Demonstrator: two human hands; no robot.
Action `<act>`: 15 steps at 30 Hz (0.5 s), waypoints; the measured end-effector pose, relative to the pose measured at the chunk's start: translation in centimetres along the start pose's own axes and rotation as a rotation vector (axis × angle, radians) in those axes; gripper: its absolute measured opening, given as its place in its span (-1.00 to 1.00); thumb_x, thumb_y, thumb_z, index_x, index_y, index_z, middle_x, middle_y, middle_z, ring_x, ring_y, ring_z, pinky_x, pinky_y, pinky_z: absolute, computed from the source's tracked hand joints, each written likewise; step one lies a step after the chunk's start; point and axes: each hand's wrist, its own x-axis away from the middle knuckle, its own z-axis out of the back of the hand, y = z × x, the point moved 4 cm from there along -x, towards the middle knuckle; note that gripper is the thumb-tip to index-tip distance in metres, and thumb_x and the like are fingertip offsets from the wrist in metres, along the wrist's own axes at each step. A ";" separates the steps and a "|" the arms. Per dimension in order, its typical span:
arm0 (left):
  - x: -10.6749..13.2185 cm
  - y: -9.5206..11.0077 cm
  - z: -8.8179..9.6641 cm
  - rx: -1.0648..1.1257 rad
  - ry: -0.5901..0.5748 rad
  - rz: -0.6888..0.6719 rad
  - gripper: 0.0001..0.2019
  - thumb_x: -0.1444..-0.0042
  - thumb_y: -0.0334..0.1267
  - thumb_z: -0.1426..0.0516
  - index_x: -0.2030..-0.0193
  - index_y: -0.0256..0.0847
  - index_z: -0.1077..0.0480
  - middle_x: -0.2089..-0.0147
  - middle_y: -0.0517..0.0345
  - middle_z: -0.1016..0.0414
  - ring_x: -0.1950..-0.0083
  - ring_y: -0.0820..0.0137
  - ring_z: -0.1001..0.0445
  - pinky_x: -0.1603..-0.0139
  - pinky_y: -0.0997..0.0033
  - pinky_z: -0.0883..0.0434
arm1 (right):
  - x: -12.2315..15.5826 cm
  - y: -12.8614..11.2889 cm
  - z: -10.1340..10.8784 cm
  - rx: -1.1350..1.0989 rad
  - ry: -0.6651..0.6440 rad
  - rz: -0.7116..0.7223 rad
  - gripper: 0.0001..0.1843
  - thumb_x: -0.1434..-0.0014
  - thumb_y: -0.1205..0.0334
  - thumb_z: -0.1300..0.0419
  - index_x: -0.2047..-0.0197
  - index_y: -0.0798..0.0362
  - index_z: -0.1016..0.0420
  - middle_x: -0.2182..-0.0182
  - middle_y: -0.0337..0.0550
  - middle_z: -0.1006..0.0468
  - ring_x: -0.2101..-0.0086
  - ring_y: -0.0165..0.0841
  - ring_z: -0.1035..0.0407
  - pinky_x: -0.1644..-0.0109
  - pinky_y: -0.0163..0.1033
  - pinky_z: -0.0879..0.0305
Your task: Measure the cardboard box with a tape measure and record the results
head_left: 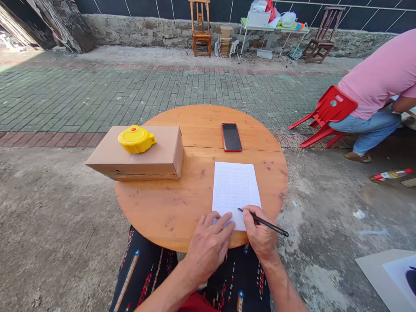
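Plainly, from the head view, writing looks like the step in hand. The white sheet lies flat on the round tabletop, close to the person's edge, with rows of small marks down most of its length. The right hand grips a black pen between thumb and fingers, low near the point; that should give fine control for such small characters. The left hand holds nothing and is spread over the sheet's lower left corner. Light, even pressure there would best stop the paper from sliding or creasing. Whether the nib touches the paper is too small to tell. Keeping the left fingertips clear of the row under the nib seems wise. The phone and cardboard box sit apart from the sheet, leaving elbow room.
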 end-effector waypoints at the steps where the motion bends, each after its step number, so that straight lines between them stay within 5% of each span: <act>1: 0.0 0.0 0.0 -0.001 -0.003 -0.001 -0.70 -0.23 -0.41 -0.13 -0.08 -0.13 -0.47 -0.21 0.10 -0.50 -0.05 0.15 -0.38 0.00 0.05 -0.44 | 0.1 0.2 0.1 -0.015 0.011 -0.024 -0.81 -0.30 0.26 -0.12 0.33 0.06 -0.52 0.48 -0.22 -0.62 0.51 -0.38 -0.50 0.39 -0.34 -0.43; 15: -0.1 -0.1 -0.2 0.000 -0.011 -0.007 -0.70 -0.25 -0.41 -0.12 -0.10 -0.13 -0.45 -0.23 0.11 -0.49 -0.05 0.14 -0.39 0.03 0.07 -0.45 | -0.2 -0.4 0.3 0.017 0.058 0.017 -0.81 -0.29 0.29 -0.12 0.32 0.04 -0.52 0.47 -0.21 -0.63 0.50 -0.36 -0.51 0.35 -0.31 -0.47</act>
